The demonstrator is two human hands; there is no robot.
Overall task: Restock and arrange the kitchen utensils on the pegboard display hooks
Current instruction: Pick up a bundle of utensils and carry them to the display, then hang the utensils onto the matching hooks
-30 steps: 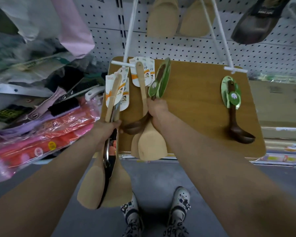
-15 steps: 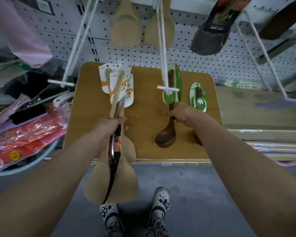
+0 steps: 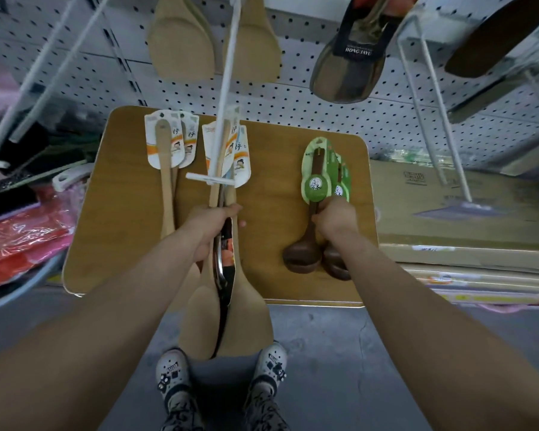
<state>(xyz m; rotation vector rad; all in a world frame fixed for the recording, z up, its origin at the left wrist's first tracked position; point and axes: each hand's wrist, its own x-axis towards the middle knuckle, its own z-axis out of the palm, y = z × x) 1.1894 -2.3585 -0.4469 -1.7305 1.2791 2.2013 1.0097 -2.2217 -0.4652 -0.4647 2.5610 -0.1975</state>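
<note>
Item: bundle of pale wooden spatulas (image 3: 246, 321) with a steel utensil (image 3: 220, 269) sandwiched between. The bundle was gripped mid-handle by the left hand (image 3: 210, 231), fingers wrapped fully round. Long axis ran near-to-far: broad blades toward the person's shoes (image 3: 171, 371), white card-labelled handle ends toward the white pegboard wall (image 3: 371, 126).

Item: dark brown wooden ladle (image 3: 302, 253), held above the light-brown wooden table (image 3: 122, 213). Its bowl pointed toward the person and its green-carded handle end toward the pegboard. The right hand (image 3: 336, 219) was curled round its handle. A second ladle (image 3: 335, 265) lay just beside, partly hidden by the wrist; whether the hand also held it could not be told.

Surroundings: two loose wooden spatulas (image 3: 165, 188) lay lengthwise on the table's left. A white wire display hook (image 3: 224, 98) crossed in front of the bundle's labels. Hanging wooden spatulas (image 3: 181, 42) and a sleeved steel turner (image 3: 349, 63) were overhead. Cardboard boxes (image 3: 455, 219) were at right, red plastic packets (image 3: 22, 241) at left.
</note>
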